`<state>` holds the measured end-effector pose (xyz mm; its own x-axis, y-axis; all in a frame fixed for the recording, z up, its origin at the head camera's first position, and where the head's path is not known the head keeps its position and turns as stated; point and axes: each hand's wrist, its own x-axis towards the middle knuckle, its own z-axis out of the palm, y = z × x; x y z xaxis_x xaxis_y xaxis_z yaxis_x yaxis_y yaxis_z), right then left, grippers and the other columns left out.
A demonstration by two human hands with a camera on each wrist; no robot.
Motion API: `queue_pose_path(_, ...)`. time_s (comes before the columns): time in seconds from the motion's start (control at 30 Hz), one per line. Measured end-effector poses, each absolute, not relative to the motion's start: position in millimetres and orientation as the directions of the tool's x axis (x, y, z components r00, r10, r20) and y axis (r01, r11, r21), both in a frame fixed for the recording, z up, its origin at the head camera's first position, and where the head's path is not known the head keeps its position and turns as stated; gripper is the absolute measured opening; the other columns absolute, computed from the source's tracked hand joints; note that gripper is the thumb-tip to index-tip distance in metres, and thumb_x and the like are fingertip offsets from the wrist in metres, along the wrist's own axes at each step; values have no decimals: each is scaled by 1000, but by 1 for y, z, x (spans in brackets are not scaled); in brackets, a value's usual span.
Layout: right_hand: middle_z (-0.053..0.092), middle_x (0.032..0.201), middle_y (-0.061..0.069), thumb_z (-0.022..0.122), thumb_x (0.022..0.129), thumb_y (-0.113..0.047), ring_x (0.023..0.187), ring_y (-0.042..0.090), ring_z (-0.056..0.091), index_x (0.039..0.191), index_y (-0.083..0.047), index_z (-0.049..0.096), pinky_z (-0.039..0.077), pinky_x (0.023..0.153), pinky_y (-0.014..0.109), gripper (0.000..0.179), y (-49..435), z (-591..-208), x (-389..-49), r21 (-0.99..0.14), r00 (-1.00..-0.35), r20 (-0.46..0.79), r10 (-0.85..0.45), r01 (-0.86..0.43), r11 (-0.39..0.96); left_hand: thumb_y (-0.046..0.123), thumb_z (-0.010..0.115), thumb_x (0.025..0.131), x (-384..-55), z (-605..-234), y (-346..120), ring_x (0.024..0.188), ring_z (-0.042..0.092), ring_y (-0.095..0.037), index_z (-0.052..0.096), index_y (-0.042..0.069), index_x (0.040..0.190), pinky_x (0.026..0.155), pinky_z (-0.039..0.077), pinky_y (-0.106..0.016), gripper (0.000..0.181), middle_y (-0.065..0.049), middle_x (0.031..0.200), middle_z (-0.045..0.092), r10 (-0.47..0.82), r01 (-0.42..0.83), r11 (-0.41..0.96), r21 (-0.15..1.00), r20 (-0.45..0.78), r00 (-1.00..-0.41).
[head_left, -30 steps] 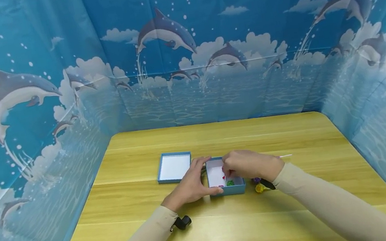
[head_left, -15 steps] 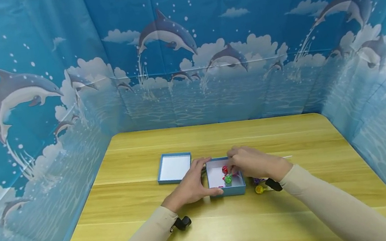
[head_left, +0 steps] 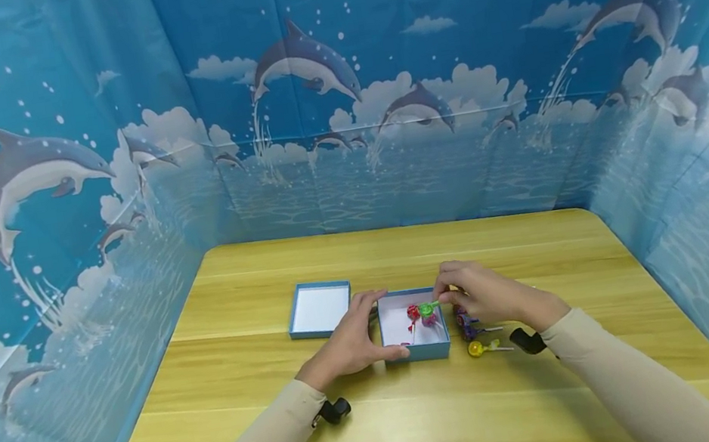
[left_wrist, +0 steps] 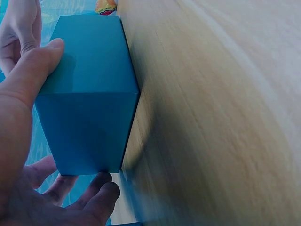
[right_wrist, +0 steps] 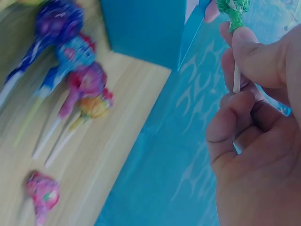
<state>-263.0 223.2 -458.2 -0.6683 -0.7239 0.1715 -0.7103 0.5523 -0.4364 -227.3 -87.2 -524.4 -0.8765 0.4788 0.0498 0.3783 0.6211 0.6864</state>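
Note:
Thumb on the near wall and fingers at the far side, my left hand (head_left: 353,337) grips a blue open box (head_left: 427,351) with a white inside. The left wrist view shows the box (left_wrist: 87,132) from its outer side, standing on the table. My right hand (head_left: 485,294) pinches a green-wrapped lollipop (head_left: 427,309) by its white stick over the box's right rim. Its wrapped head (right_wrist: 233,6) is cut off at the top of the right wrist view. Inside the box lie a red lollipop (head_left: 413,312) and a pink one (head_left: 430,320), partly covered by the green one.
Left of the box lies its shallow blue lid (head_left: 321,307), white side up. To the right, a yellow lollipop (head_left: 475,349) and several others, among them a dark blue one (right_wrist: 59,21) and a pink one (right_wrist: 43,190), lie on the wooden table (head_left: 386,430).
My right hand has come up out of the box and moved right with the green lollipop, uncovering the red and pink ones. The left hand and box have stayed in place.

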Motion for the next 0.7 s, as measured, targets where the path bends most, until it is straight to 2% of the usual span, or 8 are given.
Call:
queue_pose_path(0.23, 70, 102, -4, 66, 106, -10, 77, 7, 57, 107, -20, 75, 52, 67, 24, 13, 246, -465, -262, -485, -700, 203, -685, -680, 551, 70, 85, 79, -228, -525, -88, 153, 45, -28, 25, 23, 171, 123, 45, -53, 119, -5, 170, 32, 481, 385, 633, 672, 49, -876)
queue_pose_path(0.4, 71, 100, 1, 65, 107, -11, 70, 8, 53, 107, -21, 73, 49, 60, 25, 13, 262, -467, -261, -549, -746, 191, -638, -620, 561, 71, 85, 79, -227, -526, -88, 155, 43, -29, 24, 26, 171, 123, 45, -54, 120, -4, 172, 30, 477, 375, 630, 680, 42, -878)
queue_pose_path(0.57, 67, 93, -1, 63, 109, -15, 68, 10, 55, 110, -19, 72, 50, 60, 27, 10, 279, -468, -261, -612, -796, 157, -584, -543, 575, 71, 85, 79, -228, -526, -87, 155, 43, -29, 24, 25, 172, 123, 45, -54, 120, -5, 172, 29, 477, 376, 631, 679, 43, -878)
queue_pose_path(0.7, 67, 91, -1, 60, 111, -19, 73, 13, 63, 113, -13, 71, 56, 65, 30, 13, 292, -468, -261, -672, -829, 103, -550, -465, 576, 69, 86, 79, -228, -526, -87, 155, 43, -28, 24, 30, 171, 123, 44, -53, 118, -4, 171, 30, 476, 373, 633, 679, 39, -879)
